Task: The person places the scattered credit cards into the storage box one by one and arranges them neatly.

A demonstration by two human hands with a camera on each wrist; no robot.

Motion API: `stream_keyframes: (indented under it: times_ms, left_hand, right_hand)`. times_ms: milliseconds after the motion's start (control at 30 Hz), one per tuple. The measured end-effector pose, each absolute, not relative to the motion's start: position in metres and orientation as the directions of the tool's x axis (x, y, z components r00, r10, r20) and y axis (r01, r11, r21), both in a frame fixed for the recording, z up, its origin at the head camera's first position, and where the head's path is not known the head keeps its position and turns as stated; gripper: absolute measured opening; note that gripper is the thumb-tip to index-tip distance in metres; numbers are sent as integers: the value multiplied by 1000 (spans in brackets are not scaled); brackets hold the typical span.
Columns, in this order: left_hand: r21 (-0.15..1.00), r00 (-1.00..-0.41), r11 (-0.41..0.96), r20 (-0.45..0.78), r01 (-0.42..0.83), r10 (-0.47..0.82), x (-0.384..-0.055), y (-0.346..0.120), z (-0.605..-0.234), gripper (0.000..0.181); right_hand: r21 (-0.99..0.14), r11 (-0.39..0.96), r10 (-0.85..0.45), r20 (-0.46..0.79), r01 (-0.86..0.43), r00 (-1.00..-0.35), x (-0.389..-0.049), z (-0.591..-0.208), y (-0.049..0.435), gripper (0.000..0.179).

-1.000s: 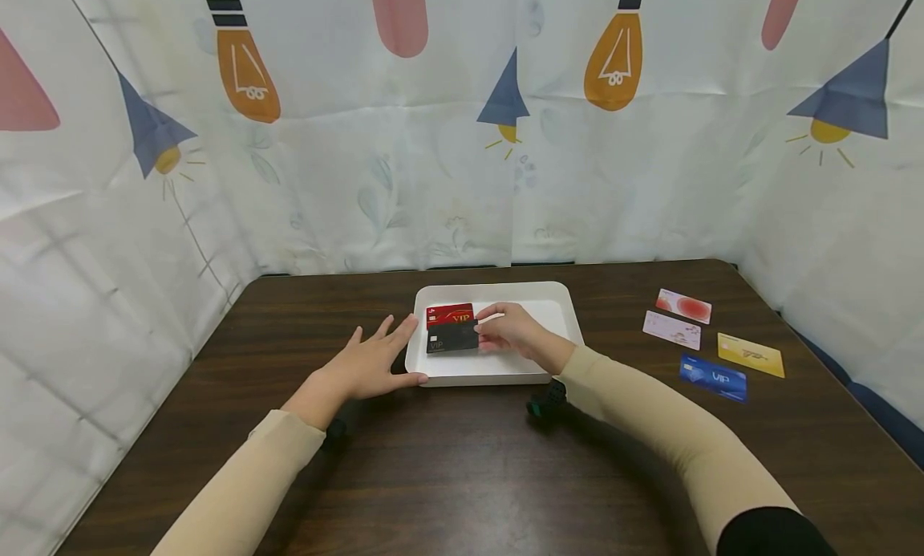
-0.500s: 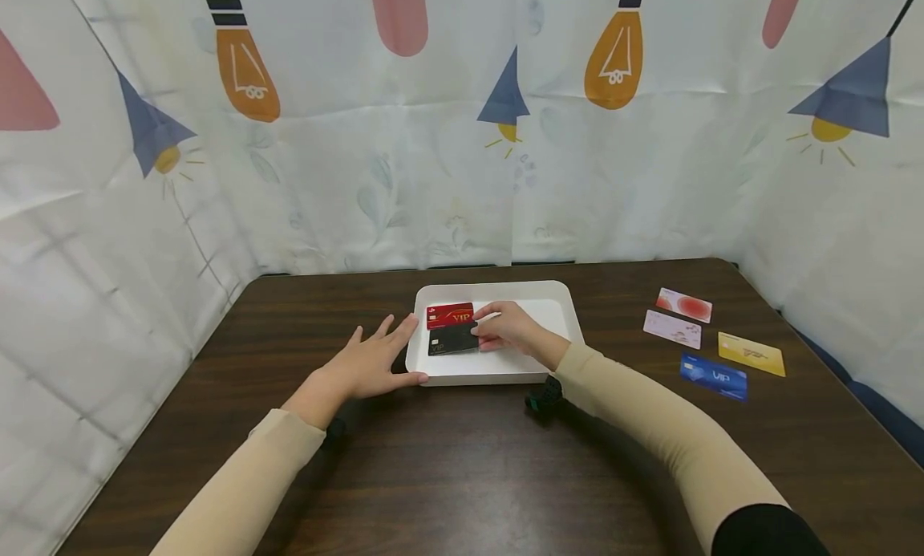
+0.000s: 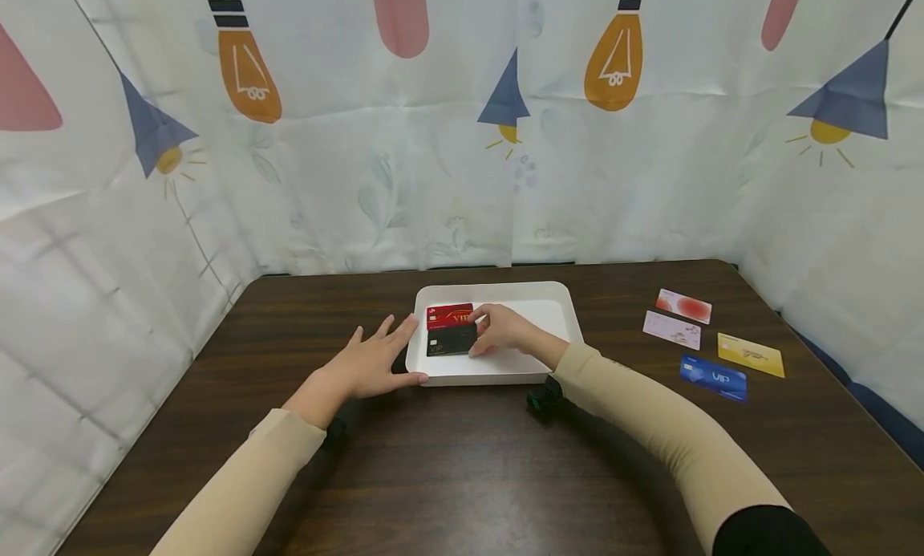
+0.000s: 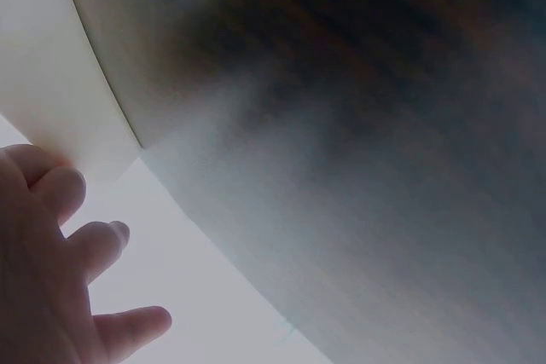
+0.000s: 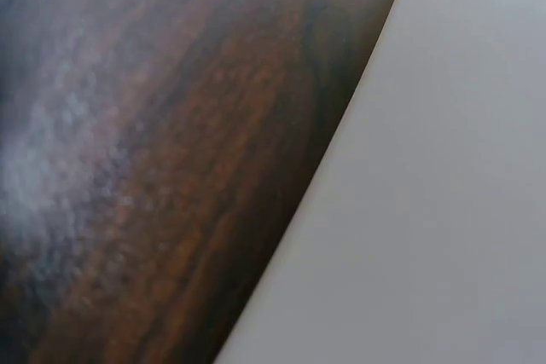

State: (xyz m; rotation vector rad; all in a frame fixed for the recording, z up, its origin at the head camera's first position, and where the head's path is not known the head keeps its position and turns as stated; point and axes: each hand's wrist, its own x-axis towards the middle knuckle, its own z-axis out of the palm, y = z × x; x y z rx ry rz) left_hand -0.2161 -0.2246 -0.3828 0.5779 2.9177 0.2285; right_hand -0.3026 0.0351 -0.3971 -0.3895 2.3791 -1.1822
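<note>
A white tray (image 3: 505, 375) stands near the far edge of the table. In its left part, a red VIP card (image 3: 446, 316) lies just above a black VIP card (image 3: 449, 341). My right hand (image 3: 508, 330) is over the tray, its thumb and forefinger bent about the black card's right end and hiding that end. My left hand (image 3: 371, 366) is spread, its fingertips and thumb touching the tray's left rim. In the left wrist view several of the left hand's fingers (image 4: 132, 330) show beside the tray (image 4: 77, 57). The right wrist view shows only the tray's outer wall (image 5: 409, 210) and the table.
At the table's right side lie a red-and-white card (image 3: 683, 306), a pale pink card (image 3: 671, 330), a yellow card (image 3: 751, 355) and a blue VIP card (image 3: 713, 378). Behind the dark wooden table (image 3: 447, 476) hangs a printed white curtain (image 3: 447, 187).
The black card has straightened and shifted slightly left, below the red card. My right thumb and forefinger have moved farther apart at its right end. My left hand has stayed in place.
</note>
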Motion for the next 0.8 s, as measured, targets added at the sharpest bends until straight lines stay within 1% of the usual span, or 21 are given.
stream_keyframes:
  times_ms: [167,300,533,800]
  left_hand:
    - [185,-916,917,-130,354,380,-214,-225,-383,107]
    - [194,-918,917,-130,348,376,-213,-224,-383,107]
    - [192,-916,915,-123,355,382,-213,-223,-382,106]
    - [187,-916,914,-114,360,385,-213,-223,-383,106]
  right_hand:
    - [-722,673,-456,-233,-161,-859,-302,-396,30,58]
    - [-675,702,-474,-204,-228,-857,-299,-394,26,56]
    - [-654,726,-450,-219,-212,-866,-296,-392,24,56]
    - [-650,730,-455,-234,-210,-859,-297,-392,25,55]
